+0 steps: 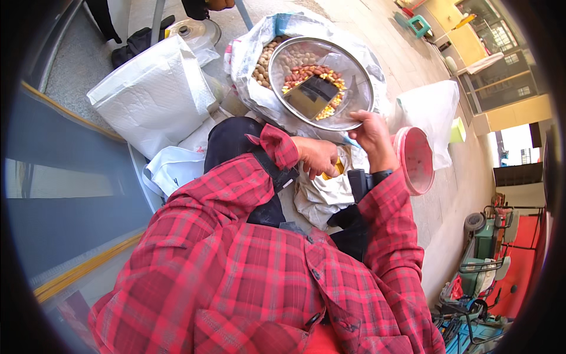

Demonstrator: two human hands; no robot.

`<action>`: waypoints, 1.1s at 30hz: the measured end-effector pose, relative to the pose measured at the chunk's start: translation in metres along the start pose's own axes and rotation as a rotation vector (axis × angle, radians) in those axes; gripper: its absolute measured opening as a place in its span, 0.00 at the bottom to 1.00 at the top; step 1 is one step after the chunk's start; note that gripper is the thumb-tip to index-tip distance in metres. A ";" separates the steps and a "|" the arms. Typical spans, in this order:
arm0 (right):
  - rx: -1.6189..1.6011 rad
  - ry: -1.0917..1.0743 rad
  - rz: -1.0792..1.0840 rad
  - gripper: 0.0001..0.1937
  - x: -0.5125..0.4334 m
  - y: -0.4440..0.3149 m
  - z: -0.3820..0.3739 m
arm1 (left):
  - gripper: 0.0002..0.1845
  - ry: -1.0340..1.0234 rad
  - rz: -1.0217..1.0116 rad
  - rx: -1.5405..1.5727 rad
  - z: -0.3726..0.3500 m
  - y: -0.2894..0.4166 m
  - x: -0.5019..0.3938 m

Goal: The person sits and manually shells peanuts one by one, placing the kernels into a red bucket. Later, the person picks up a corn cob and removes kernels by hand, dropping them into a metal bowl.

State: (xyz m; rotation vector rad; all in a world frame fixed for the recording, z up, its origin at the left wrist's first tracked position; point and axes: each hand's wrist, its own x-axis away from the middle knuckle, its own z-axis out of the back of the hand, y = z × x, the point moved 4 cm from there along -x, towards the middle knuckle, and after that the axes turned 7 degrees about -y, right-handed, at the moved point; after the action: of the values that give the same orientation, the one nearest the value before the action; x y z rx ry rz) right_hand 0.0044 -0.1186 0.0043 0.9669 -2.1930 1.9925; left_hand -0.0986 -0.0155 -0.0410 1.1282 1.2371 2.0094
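Note:
My right hand point(371, 135) grips the near right rim of a round metal-rimmed sieve point(370, 84). Inside the sieve are red-skinned peanuts point(305, 73), yellow corn kernels point(327, 110) and a flat, dark, shiny rectangular object point(311, 95). Beneath the sieve stands a wide-mouthed white woven sack point(256, 104) of tan, rounded nut-like pieces point(265, 59). My left hand point(318, 157), fingers bent, is over a pale cloth bag point(325, 194) with something yellow in its mouth; whether it holds anything is hidden.
A pink bucket point(418, 161) stands right of my right hand, with a white plastic bag point(431, 110) behind it. At left are a large white woven bag point(150, 93) and a white cloth bag point(177, 168). Part of another person's hand point(220, 3) shows at the top.

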 end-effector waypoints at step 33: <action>0.146 0.275 -0.380 0.11 -0.014 0.173 0.218 | 0.19 0.056 0.070 -0.639 0.006 0.007 -0.062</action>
State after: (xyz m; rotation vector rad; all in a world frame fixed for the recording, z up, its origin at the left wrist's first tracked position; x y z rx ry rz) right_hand 0.0206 -0.3123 -0.1959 0.9673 -1.6058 1.9814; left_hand -0.0611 -0.0632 -0.0569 0.8038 0.5022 2.2585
